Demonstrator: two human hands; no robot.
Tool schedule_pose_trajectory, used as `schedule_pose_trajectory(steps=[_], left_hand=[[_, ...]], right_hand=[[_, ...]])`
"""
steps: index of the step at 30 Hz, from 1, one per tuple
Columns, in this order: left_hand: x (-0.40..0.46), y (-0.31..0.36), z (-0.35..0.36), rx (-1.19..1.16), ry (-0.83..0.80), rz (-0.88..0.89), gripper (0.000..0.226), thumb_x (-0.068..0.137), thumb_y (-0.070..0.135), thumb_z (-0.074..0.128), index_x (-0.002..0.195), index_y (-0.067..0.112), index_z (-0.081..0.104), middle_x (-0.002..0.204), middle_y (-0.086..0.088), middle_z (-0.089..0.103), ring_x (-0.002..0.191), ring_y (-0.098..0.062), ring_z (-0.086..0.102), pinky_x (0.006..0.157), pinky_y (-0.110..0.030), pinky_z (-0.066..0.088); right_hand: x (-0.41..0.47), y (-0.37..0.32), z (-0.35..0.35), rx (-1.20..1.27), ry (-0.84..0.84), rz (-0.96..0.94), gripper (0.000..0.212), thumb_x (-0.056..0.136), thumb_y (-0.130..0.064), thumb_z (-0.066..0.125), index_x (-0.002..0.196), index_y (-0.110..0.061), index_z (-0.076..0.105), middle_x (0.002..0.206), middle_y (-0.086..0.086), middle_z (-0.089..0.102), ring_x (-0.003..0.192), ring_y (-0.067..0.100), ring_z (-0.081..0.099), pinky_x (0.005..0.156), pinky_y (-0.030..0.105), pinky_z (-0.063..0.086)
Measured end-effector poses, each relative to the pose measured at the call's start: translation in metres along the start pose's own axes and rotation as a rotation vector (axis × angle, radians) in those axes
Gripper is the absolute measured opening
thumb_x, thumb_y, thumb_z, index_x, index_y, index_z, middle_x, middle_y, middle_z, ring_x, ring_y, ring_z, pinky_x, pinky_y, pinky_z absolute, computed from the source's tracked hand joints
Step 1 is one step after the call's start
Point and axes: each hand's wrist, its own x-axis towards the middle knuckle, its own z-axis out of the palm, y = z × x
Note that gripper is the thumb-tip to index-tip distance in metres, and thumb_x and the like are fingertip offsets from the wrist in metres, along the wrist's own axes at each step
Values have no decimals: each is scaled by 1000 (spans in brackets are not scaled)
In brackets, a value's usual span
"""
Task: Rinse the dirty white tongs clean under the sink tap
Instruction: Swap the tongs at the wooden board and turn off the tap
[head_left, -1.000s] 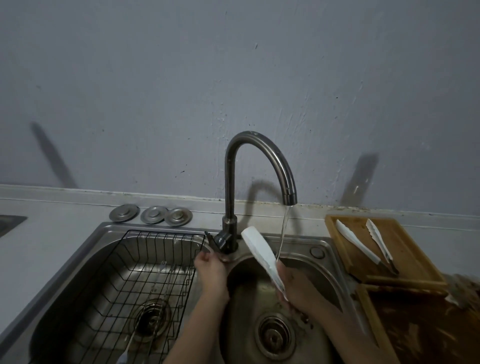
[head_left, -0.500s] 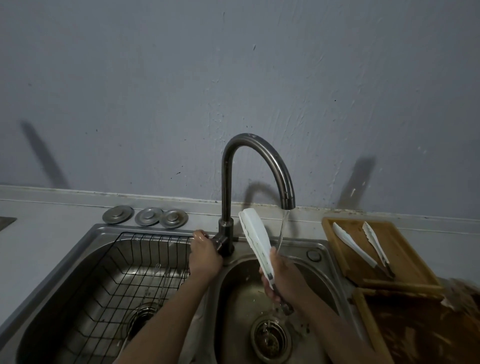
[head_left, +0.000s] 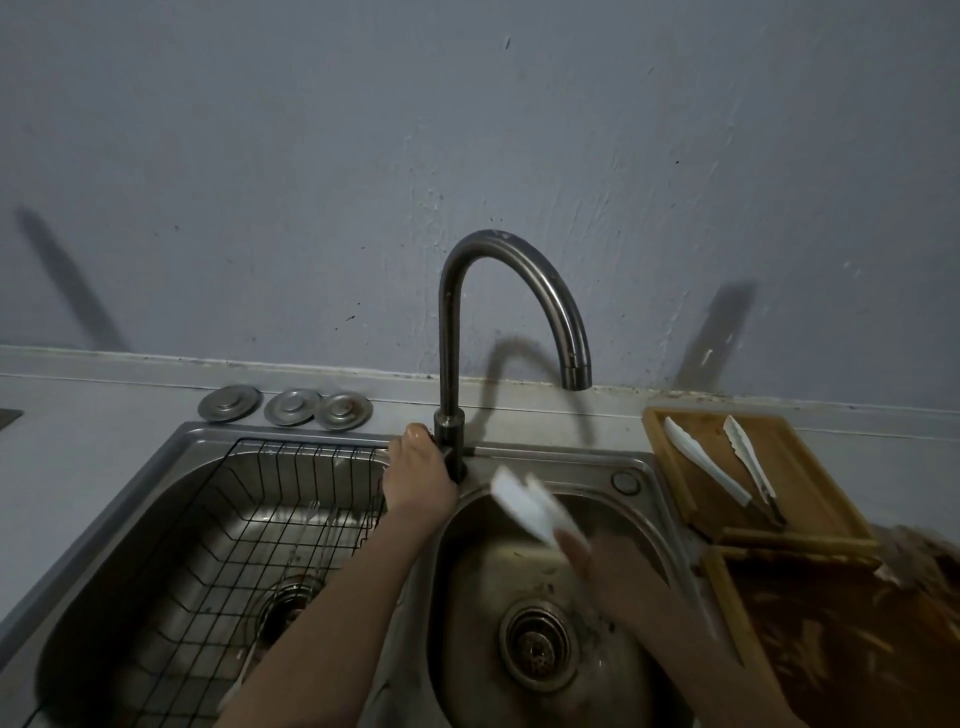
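My right hand (head_left: 613, 582) grips white tongs (head_left: 530, 506) over the right sink basin (head_left: 639, 525); the tongs are blurred and tilt up to the left, below and left of the spout. My left hand (head_left: 418, 480) is closed around the lever at the base of the curved metal tap (head_left: 519, 306). No water stream shows under the spout. A second pair of white tongs (head_left: 727, 465) lies spread on a wooden tray (head_left: 800, 467) at the right.
A black wire rack (head_left: 228, 561) fills the left basin (head_left: 156, 493), with utensils lying in it. Three metal drain lids (head_left: 285, 406) rest on the counter behind. A dirty wooden board (head_left: 841, 639) sits at the lower right. The drain strainer (head_left: 537, 647) is in the right basin.
The water stream from the spout has stopped. My right hand has dropped the tongs lower and to the right, now blurred. My left hand stays on the tap lever.
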Motion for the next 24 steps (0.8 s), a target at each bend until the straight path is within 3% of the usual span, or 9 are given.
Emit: schedule_pose_trajectory(steps=[2, 3, 6, 10, 12, 15, 19, 22, 24], left_hand=[[-2, 1, -1, 3, -1, 9, 38, 79, 6, 64, 108, 7, 39, 116, -14, 49, 111, -29, 47, 89, -42, 49], [-2, 1, -1, 11, -6, 15, 39, 79, 6, 64, 109, 7, 39, 116, -13, 48, 111, -29, 47, 88, -41, 50], [-2, 1, -1, 18, -6, 11, 41, 79, 5, 64, 111, 6, 38, 118, -14, 47, 112, -29, 47, 89, -42, 50], [-2, 1, 0, -1, -4, 0, 40, 79, 5, 63, 111, 5, 38, 119, -15, 47, 114, -31, 45, 89, -43, 49], [-1, 1, 0, -11, -10, -5, 42, 78, 6, 64, 111, 5, 38, 119, -14, 46, 114, -30, 46, 89, -44, 49], [-2, 2, -1, -28, -20, -25, 43, 78, 6, 65, 111, 7, 38, 120, -14, 45, 112, -29, 47, 88, -40, 49], [-2, -3, 2, -24, -25, -13, 43, 78, 4, 64, 112, 5, 38, 120, -14, 43, 114, -29, 41, 88, -39, 46], [-5, -7, 9, -83, -25, -31, 57, 74, 1, 69, 121, -3, 39, 125, -19, 43, 118, -33, 40, 91, -33, 41], [-11, 0, 18, -211, -36, -165, 69, 71, 7, 74, 128, -6, 37, 125, -20, 47, 118, -35, 47, 96, -37, 43]], right_hand=[[-4, 6, 6, -204, -236, 67, 54, 93, -53, 35, 113, -10, 61, 106, 10, 66, 93, 21, 63, 75, 28, 45], [-5, 7, 9, -206, -241, 86, 54, 92, -52, 36, 112, -10, 62, 104, 9, 65, 89, 21, 62, 73, 26, 43], [-4, 4, 6, -101, -72, 104, 58, 88, -60, 38, 98, -8, 63, 77, 0, 56, 71, 16, 56, 69, 27, 45], [-1, 6, 7, 53, 167, -65, 59, 80, -71, 32, 92, -17, 55, 78, -5, 62, 71, 10, 62, 67, 31, 53], [2, 13, 7, 17, 92, -33, 54, 84, -65, 34, 96, -17, 56, 84, -1, 66, 74, 13, 64, 66, 29, 51], [-1, 18, 9, -235, -208, 74, 48, 90, -54, 38, 104, -15, 62, 88, 1, 63, 75, 15, 58, 69, 29, 43], [-11, 22, 7, -93, -156, 146, 51, 86, -61, 40, 91, -16, 63, 82, -3, 62, 80, 15, 60, 73, 30, 46], [-12, 36, -5, -160, -213, 173, 59, 82, -66, 41, 99, -13, 63, 99, 4, 66, 87, 17, 61, 75, 30, 45], [-10, 50, -20, -128, -222, 201, 66, 77, -73, 43, 104, -15, 61, 98, 2, 63, 85, 14, 59, 72, 29, 43]])
